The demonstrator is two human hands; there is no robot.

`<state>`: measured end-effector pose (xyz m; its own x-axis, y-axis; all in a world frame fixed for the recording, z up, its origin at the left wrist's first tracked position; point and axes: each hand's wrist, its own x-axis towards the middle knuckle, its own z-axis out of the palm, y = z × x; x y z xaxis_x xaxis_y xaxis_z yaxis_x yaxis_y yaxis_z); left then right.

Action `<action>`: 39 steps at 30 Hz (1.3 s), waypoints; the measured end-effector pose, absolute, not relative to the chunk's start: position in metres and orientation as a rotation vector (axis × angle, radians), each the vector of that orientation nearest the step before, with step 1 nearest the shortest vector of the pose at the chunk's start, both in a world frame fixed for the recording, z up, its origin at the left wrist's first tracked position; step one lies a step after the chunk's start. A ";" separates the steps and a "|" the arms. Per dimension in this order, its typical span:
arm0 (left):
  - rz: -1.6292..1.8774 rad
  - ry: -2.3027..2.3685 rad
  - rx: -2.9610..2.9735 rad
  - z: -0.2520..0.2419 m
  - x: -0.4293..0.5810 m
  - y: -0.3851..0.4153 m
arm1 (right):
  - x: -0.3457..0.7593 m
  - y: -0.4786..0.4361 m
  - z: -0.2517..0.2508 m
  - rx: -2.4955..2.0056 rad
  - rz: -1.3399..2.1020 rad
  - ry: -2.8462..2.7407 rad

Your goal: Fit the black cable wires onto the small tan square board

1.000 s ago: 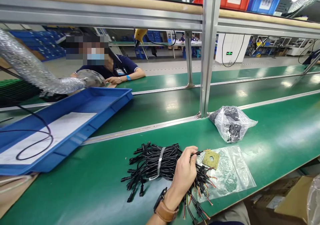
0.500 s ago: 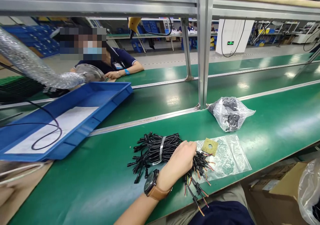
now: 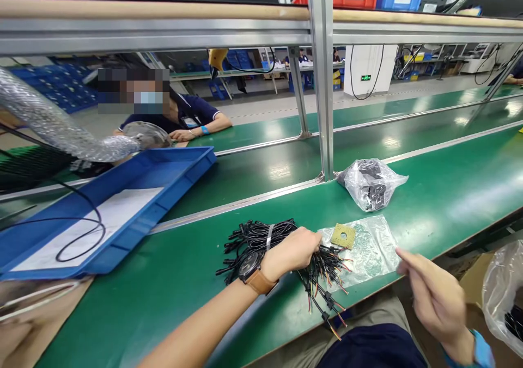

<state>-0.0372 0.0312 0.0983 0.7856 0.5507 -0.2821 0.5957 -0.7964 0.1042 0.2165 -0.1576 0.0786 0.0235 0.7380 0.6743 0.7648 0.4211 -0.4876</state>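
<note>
A bundle of black cables (image 3: pixel 261 233) with a pale tie round it lies on the green bench; plugs point left and bare red and yellow wire ends fan out to the right. My left hand (image 3: pixel 296 248), a watch on its wrist, is closed on cables at the bundle's right side, its fingertips partly hidden. My right hand (image 3: pixel 437 292), slightly blurred, is at the bench edge. Its index finger stretches toward the right edge of a flat clear plastic bag (image 3: pixel 378 248), and nothing shows in its grasp. A yellowish square pad with a hole (image 3: pixel 338 236) rests on the bag.
A clear bag of dark parts (image 3: pixel 371 185) sits by the metal post (image 3: pixel 322 85). A blue tray (image 3: pixel 163 207) with paper is at left. Across the bench sits a co-worker (image 3: pixel 200 109). At lower right stands a carton (image 3: pixel 476 278) beside a plastic liner (image 3: pixel 500 292).
My right hand has come into view from the lower right, close to the flat bag. My left hand stays on the cables. The whole view has tilted upward a little.
</note>
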 end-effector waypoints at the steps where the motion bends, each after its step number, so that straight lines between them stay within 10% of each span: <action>1: -0.384 0.903 2.780 0.100 -0.035 0.035 | 0.220 -0.142 0.062 -1.380 -0.007 -1.693; 9: -0.606 0.823 2.646 0.115 -0.027 0.067 | 0.227 -0.102 -0.036 -1.578 -0.018 -1.756; 39: -0.698 0.824 3.151 0.090 -0.055 -0.005 | 0.217 -0.104 -0.034 -1.586 -0.019 -1.735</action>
<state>-0.0553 -0.0045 0.0900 0.7917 0.5033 -0.3463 0.4245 -0.8608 -0.2808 0.2169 -0.1036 -0.0339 0.0716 0.8425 0.5339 0.8537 0.2251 -0.4696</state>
